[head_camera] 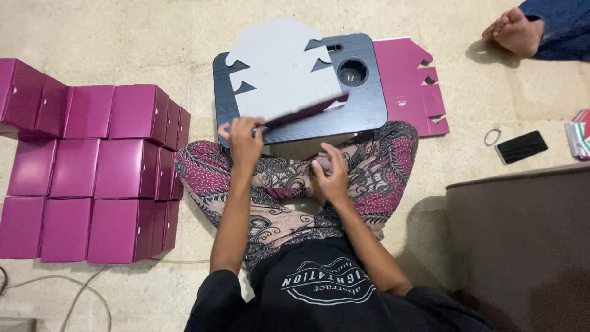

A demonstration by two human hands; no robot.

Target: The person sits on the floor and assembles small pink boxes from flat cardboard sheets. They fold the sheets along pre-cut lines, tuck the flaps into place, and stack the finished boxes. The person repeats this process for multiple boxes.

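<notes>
Cardboard box blank (279, 67) is what's being worked right now: flat, die-cut, grey on the side facing up and magenta on the other, lying on a dark lap tray (369, 104) that sits across the person's crossed legs. Going left to right: on the floor at the left there's a whole block of finished magenta boxes (98, 175) stacked in rows, so plenty are already assembled by the look of it. Then the left hand (244, 138), which is closed on the near edge of the blank, pinching up a long flap so its magenta side shows. The right hand (332, 175) is beside it, lower down over the lap, fingers loosely curled and not holding anything as far as I can tell (it's near the tray edge but apart from the blank). Past the tray there's another flat magenta blank (409, 86) on the floor, then a dark phone (521, 147) and a small ring-shaped thing next to it, and someone else's bare foot (515, 31) up in the corner. My read is this is the first fold on a fresh blank. Next move probably needs the right hand to come in and hold the panel flat while the flap gets creased square.
</notes>
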